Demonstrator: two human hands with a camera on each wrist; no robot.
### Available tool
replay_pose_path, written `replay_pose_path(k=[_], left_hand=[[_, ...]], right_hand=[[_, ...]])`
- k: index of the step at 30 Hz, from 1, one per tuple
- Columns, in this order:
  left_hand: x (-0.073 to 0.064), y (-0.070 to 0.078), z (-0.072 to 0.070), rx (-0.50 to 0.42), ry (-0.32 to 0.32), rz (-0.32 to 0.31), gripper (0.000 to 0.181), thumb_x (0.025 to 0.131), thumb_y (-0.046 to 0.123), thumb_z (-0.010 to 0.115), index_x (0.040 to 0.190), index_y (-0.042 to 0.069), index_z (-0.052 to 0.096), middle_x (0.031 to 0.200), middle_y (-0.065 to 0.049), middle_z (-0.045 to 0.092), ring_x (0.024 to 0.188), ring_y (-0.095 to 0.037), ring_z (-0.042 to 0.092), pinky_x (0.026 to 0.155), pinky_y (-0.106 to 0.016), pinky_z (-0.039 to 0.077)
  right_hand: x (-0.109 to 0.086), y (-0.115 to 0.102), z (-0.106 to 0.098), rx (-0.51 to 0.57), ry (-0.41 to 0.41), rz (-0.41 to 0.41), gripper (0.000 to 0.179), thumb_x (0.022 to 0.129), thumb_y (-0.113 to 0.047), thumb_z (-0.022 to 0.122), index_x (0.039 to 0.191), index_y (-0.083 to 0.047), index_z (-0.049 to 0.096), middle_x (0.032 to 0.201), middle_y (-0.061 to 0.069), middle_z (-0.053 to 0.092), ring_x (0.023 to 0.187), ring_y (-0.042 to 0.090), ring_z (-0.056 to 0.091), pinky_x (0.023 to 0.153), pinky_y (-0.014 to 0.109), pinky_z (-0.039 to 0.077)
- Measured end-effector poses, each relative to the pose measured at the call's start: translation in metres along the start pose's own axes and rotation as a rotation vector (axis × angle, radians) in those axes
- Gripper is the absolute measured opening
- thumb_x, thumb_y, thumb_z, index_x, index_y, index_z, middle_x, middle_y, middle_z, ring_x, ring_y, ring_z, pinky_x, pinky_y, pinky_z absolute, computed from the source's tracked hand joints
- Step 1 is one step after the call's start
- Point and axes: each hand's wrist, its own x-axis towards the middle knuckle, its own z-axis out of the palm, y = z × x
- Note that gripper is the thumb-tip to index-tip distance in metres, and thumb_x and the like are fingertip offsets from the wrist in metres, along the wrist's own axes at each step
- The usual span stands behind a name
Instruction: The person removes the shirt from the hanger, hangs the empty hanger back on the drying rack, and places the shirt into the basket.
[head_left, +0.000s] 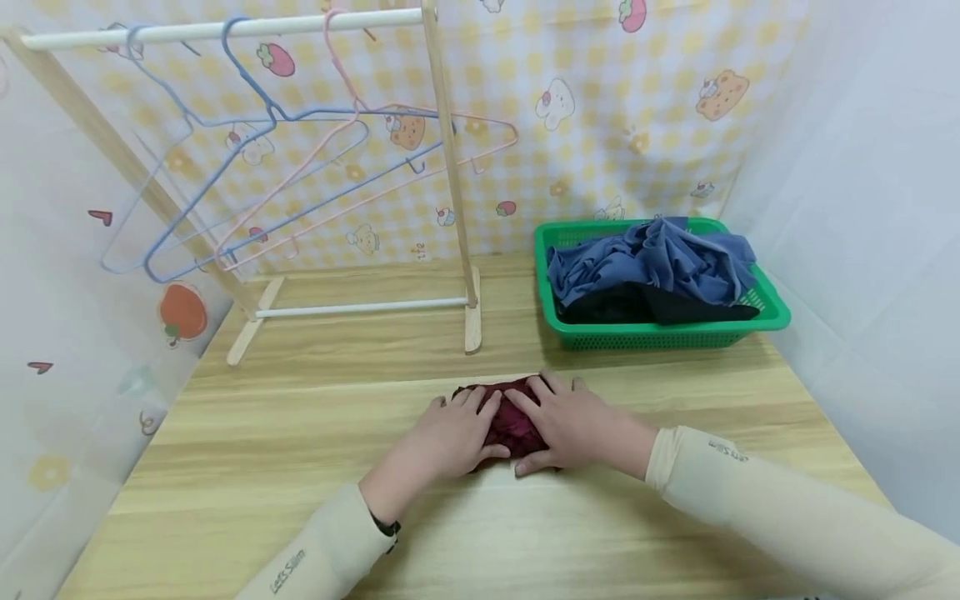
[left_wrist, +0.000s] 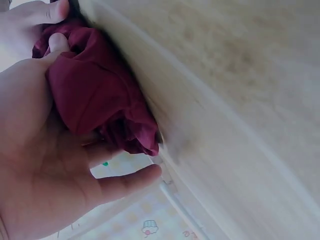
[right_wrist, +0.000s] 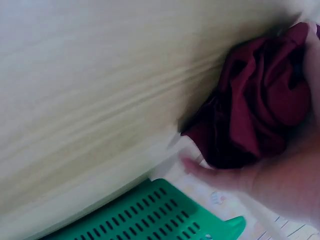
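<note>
A bunched dark red cloth (head_left: pixel 517 427) lies crumpled on the wooden table, partly covered by both hands. My left hand (head_left: pixel 455 435) holds its left side, thumb at the near edge and fingers over the top. In the left wrist view the cloth (left_wrist: pixel 95 90) fills the left palm, and the little finger stretches out past it. From the other side my right hand (head_left: pixel 572 423) grips the cloth, its fingertips close to the left ones. The right wrist view shows loose folds of the cloth (right_wrist: pixel 250 110) against the right palm.
A green basket (head_left: pixel 637 333) at the back right holds blue fabric (head_left: pixel 660 258) and black fabric (head_left: pixel 622 304). At the back left stands a wooden rack (head_left: pixel 452 167) with blue hangers (head_left: pixel 217 175) and a pink hanger (head_left: pixel 341 67). A patterned curtain hangs behind.
</note>
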Motion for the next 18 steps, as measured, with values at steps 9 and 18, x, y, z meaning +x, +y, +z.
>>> replay_pose_path(k=[9,18], left_hand=[[-0.009,0.005,0.004,0.103,0.056,0.051,0.084,0.101,0.071,0.053,0.16,0.011,0.048,0.155,-0.018,0.057,0.143,-0.032,0.057,0.105,-0.056,0.056],[-0.022,0.013,0.005,0.173,0.089,0.109,0.098,0.089,0.077,0.065,0.159,0.01,0.048,0.148,-0.015,0.061,0.133,-0.03,0.062,0.097,-0.052,0.06]], right_hand=[[-0.01,-0.005,0.001,-0.001,-0.035,-0.029,0.102,0.096,-0.087,0.039,0.168,-0.015,0.03,0.169,0.025,0.037,0.156,0.046,0.038,0.12,0.062,0.043],[-0.025,-0.008,-0.001,0.12,-0.131,-0.058,0.084,0.109,-0.066,0.037,0.172,-0.017,0.015,0.174,0.024,0.026,0.165,0.041,0.021,0.13,0.061,0.027]])
